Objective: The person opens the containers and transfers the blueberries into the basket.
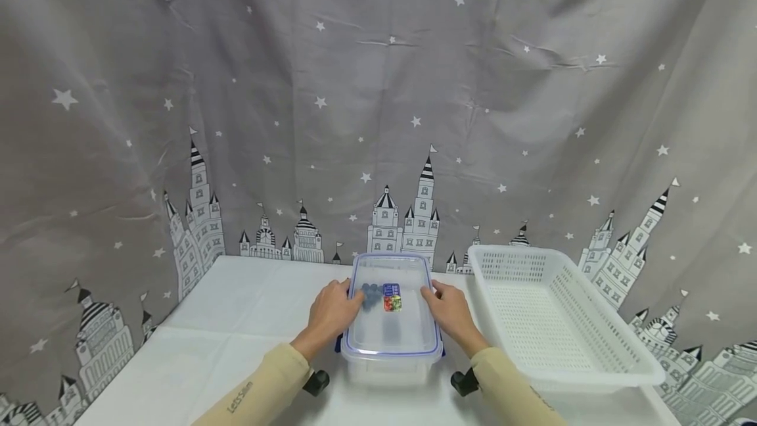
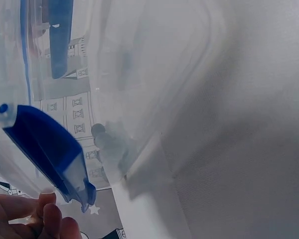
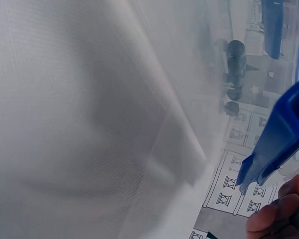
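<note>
Box between the two hands, over the desk, lid on. Left hand grips lid's near edge, thumb on top; right hand grips opposite edge. Inside, just beside left thumb: dark balls, hazy through plastic. Blue latch unclipped by left hand. Basket right of right hand.

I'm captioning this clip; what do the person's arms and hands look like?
The left sleeve and right sleeve are beige with dark lettering, the left's apparently "Let'sSlim". The left hand and right hand are gloveless. A rounded black piece shows beside each sleeve.
</note>
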A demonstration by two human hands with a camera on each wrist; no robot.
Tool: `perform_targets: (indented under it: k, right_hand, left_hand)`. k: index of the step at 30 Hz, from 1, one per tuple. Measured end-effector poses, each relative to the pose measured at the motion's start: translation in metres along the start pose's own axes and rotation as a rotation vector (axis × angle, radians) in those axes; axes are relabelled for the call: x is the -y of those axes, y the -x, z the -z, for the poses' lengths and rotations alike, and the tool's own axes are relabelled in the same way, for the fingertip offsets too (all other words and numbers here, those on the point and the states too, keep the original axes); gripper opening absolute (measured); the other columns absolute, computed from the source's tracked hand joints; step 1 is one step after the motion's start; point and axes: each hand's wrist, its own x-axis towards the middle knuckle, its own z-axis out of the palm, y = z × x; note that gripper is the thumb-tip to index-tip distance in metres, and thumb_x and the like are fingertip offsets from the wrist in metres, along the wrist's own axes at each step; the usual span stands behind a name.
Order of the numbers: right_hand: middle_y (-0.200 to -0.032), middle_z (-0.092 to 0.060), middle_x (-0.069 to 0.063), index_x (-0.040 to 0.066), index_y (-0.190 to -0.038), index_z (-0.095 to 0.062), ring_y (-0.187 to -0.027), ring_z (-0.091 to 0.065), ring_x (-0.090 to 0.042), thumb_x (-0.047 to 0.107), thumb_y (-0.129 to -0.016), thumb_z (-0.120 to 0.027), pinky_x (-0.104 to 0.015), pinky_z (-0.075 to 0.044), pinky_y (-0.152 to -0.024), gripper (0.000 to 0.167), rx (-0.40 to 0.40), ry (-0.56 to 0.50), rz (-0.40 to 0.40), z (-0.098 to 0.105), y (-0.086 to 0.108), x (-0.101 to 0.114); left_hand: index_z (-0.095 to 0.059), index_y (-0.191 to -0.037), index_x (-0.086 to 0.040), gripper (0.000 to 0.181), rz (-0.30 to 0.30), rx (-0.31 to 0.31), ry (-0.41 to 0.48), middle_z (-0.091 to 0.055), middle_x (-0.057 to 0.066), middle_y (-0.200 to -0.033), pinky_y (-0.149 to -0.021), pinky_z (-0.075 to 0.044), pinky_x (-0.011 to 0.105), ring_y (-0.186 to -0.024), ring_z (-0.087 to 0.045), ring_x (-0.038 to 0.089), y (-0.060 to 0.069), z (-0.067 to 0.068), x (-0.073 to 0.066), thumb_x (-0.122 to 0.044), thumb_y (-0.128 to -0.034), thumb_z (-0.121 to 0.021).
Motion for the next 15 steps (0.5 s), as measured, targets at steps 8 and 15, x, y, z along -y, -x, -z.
perform_targets:
  k: [8, 15]
  right_hand:
    - [-0.076, -0.062, -0.005, -0.005, -0.138, -0.056, -0.066, -0.054, -0.015, 0.032, -0.099, -0.058, -0.028, -0.046, -0.058, 0.053, -0.003, 0.004, 0.015, 0.0016, -0.0004, -0.0008]
    - [-0.076, -0.065, -0.006, -0.006, -0.136, -0.057, -0.065, -0.054, -0.014, 0.030, -0.098, -0.060, -0.028, -0.047, -0.058, 0.052, -0.028, 0.012, 0.064, 0.0064, 0.0006, 0.0046]
  left_hand:
    - [-0.054, -0.142, 0.002, 0.061, 0.013, -0.001, -0.022, -0.062, 0.014, -0.103, -0.067, -0.049, 0.036, -0.080, -0.052, 0.021, 0.0003, 0.0000, -0.0018, -0.036, -0.0938, -0.057]
    - [-0.051, -0.144, 0.000, 0.063, 0.022, -0.018, -0.001, -0.061, 0.011, -0.097, -0.058, -0.041, 0.029, -0.074, -0.050, 0.019, 0.0019, 0.0024, -0.0035, -0.038, -0.0945, -0.058]
